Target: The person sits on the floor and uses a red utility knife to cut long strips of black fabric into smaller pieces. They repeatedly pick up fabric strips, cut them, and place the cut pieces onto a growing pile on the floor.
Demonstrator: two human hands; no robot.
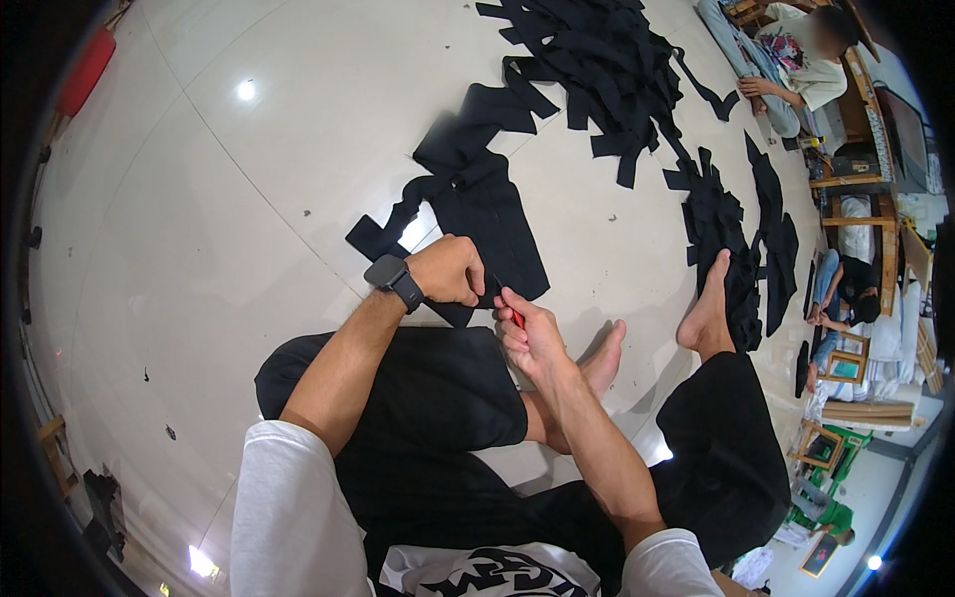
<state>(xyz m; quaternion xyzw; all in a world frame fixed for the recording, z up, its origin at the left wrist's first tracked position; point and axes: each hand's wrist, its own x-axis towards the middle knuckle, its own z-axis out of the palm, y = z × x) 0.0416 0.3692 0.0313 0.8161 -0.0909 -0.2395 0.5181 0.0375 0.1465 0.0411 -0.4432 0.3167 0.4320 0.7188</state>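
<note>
Your 2 forearms converge on the black fabric panel lying on the tiled floor. At its near edge your left hand, smartwatch on the wrist, curls downward, fingertips pinched on the cloth. Your right hand, at the panel's near right corner, wraps firmly around a red-handled tool.
</note>
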